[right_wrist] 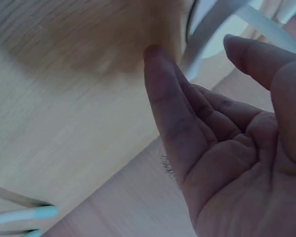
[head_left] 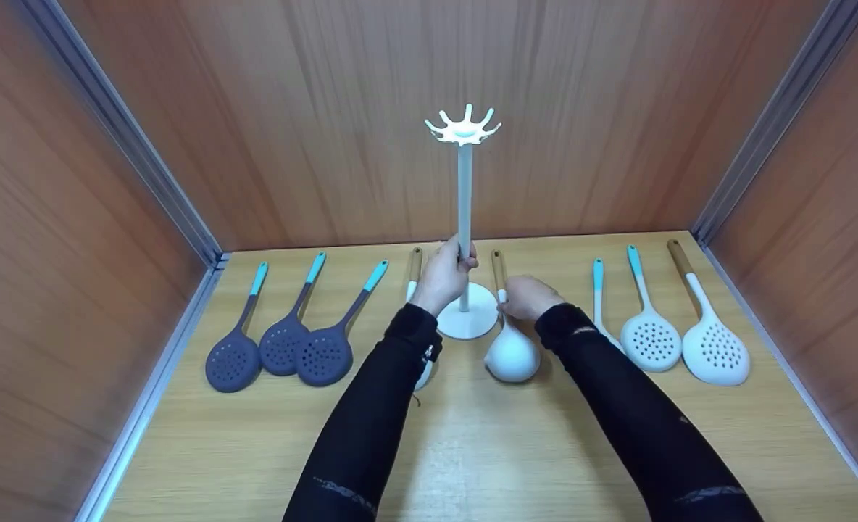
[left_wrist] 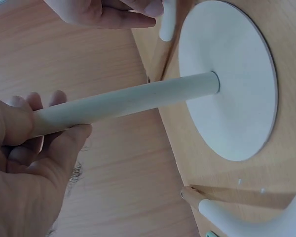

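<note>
Head view has our left hand (head_left: 440, 279) mid-frame, its fingers curled round the post of a white stand (head_left: 465, 196), upright on the table (head_left: 443, 464). Just right of frame centre, our right hand (head_left: 532, 297) is at the neck of a white ladle (head_left: 512, 355); thumb and forefinger are apart, and we cannot tell whether they touch it. Farther out, we see three dark strainers (head_left: 234, 360) at frame left and three white utensils (head_left: 650, 341) at frame right.

Upright stand (head_left: 465, 196) blocking the middle, ladle (head_left: 512, 357) just beside its base, open tabletop (head_left: 465, 449) between the sleeves (head_left: 360, 428)
</note>
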Motion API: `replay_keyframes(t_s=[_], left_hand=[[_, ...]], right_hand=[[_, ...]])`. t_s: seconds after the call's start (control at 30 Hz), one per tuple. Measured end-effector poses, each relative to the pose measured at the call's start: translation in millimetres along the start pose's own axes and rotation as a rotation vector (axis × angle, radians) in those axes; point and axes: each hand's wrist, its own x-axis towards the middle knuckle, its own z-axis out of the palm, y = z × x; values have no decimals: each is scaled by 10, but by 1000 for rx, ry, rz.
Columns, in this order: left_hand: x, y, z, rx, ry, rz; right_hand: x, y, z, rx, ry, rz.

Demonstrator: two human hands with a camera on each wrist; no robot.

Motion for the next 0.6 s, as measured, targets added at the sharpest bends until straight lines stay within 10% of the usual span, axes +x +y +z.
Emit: replay_keyframes(t_s=[0.6], left_hand=[[5,-35,80,10,39,-27]], right_hand=[[73,-37,17,81,-17,54]])
